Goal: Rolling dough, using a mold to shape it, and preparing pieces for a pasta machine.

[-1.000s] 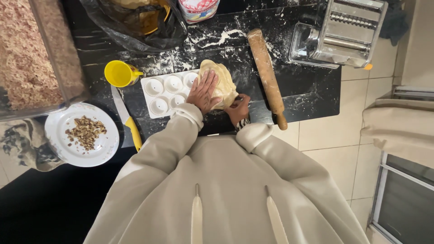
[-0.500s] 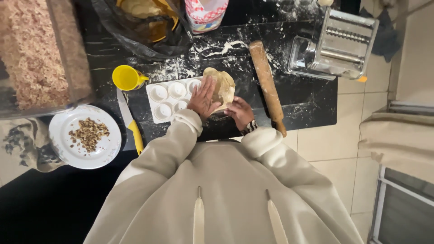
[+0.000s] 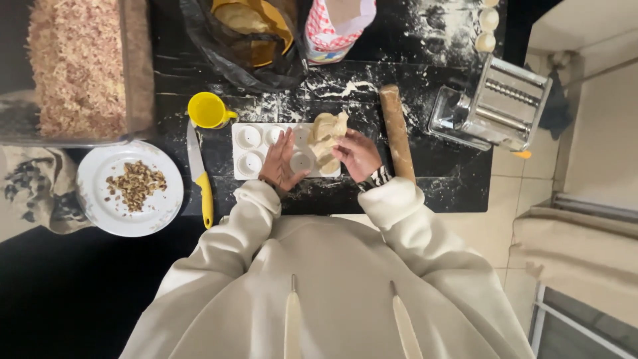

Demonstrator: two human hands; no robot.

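Observation:
A white plastic mould tray with round cups lies on the floured black counter. A pale sheet of dough is draped over its right part. My left hand lies flat and open on the middle of the tray, fingers spread, just left of the dough. My right hand pinches the dough's right edge. A wooden rolling pin lies just right of that hand.
A yellow cup and a yellow-handled knife sit left of the tray. A white plate of chopped nuts is further left. A metal pasta machine stands at right; a bag and a red-white packet at the back.
My left hand has slid left off the dough onto the bare tray. My right hand has come up onto the dough's right edge, and more of the tray's cups show.

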